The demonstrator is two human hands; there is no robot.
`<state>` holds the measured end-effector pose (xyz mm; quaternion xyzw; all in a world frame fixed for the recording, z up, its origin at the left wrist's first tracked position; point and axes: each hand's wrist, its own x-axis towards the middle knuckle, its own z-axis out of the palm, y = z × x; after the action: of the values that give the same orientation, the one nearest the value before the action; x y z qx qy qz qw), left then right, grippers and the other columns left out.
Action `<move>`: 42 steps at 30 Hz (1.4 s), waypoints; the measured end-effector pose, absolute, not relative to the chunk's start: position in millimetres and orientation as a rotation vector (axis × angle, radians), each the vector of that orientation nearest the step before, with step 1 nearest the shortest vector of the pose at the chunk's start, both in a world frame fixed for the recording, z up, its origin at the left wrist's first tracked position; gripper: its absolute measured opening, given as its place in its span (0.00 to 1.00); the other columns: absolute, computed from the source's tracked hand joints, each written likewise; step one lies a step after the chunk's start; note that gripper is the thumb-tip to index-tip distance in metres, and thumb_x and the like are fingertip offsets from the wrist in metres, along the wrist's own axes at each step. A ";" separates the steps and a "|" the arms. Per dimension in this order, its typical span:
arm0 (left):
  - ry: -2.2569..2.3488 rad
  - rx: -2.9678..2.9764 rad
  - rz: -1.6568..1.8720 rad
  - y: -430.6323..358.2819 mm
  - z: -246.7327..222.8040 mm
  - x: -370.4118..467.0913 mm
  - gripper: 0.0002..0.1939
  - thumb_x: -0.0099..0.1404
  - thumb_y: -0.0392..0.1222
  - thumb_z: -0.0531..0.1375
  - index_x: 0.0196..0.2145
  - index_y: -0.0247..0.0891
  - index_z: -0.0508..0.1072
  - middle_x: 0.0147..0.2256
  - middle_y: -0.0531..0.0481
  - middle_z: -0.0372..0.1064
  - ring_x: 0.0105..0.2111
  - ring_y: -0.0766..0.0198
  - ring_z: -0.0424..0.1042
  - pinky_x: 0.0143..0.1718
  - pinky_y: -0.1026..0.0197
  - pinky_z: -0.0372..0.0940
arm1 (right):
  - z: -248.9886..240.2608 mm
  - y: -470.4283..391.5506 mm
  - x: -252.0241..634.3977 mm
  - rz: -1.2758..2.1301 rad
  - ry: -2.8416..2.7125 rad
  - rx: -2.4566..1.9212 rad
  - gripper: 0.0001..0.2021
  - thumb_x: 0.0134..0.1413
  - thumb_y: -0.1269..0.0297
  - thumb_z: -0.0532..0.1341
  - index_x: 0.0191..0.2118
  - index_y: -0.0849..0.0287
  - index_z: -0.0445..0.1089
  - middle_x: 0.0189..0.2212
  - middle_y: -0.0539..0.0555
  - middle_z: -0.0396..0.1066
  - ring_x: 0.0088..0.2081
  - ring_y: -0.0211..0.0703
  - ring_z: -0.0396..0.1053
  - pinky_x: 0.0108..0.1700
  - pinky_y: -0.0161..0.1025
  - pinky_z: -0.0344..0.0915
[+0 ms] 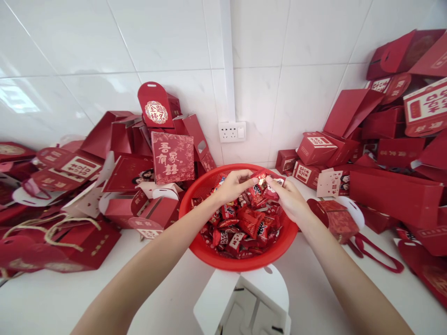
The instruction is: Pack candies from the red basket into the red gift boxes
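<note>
wrapped candy (261, 179) appeared pinched between fingertips of the left hand (238, 184) and right hand (289, 197), above the red basket (240, 264) of sweets (248, 223). step in hand looked like picking out pieces; next move called for a light, steady grip.

Viewed from above, the left forearm (174, 245) slants forward and rightward and the right forearm (337, 256) forward and leftward, both bare and converging. The left hand (234, 185) and the right hand (290, 197) lie close together, thumbs (274, 183) toward each other, fingers (240, 174) bent, each hand pinched at its tips.
</note>
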<state>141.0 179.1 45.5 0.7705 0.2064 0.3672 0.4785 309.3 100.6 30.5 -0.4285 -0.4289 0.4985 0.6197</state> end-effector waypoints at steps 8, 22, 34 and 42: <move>0.554 1.889 0.944 179.2 46.5 142.2 0.26 0.60 0.63 0.64 0.31 0.33 0.75 0.29 0.51 0.71 0.31 0.64 0.68 0.36 0.62 0.64 | 32.3 100.4 308.5 1.120 -0.960 -0.971 0.24 0.34 0.41 0.76 0.25 0.56 0.73 0.22 0.49 0.74 0.27 0.43 0.72 0.33 0.40 0.68; 0.988 2.665 0.086 199.4 33.6 124.3 0.26 0.49 0.29 0.62 0.47 0.39 0.81 0.47 0.45 0.79 0.46 0.54 0.76 0.49 0.61 0.67 | 35.5 101.9 307.8 1.016 -0.705 -0.884 0.21 0.29 0.52 0.79 0.31 0.55 0.75 0.28 0.48 0.80 0.33 0.45 0.77 0.36 0.39 0.73; 1.218 2.780 -0.274 178.8 50.6 134.2 0.22 0.57 0.57 0.63 0.31 0.33 0.84 0.32 0.33 0.79 0.38 0.42 0.78 0.40 0.52 0.67 | 35.5 100.6 308.5 1.053 -0.749 -0.915 0.22 0.33 0.48 0.78 0.31 0.54 0.74 0.28 0.51 0.80 0.35 0.51 0.79 0.35 0.44 0.75; 1.061 2.808 -0.304 171.6 48.3 136.1 0.28 0.57 0.55 0.64 0.52 0.38 0.79 0.48 0.36 0.78 0.53 0.39 0.72 0.54 0.48 0.63 | 36.5 99.9 307.1 1.060 -0.750 -0.911 0.22 0.32 0.47 0.78 0.31 0.54 0.75 0.29 0.51 0.80 0.32 0.49 0.78 0.35 0.44 0.75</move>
<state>136.1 171.6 48.3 0.9289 0.3509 -0.1007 0.0625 307.1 99.9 36.5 -0.4093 -0.3367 0.4763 0.7016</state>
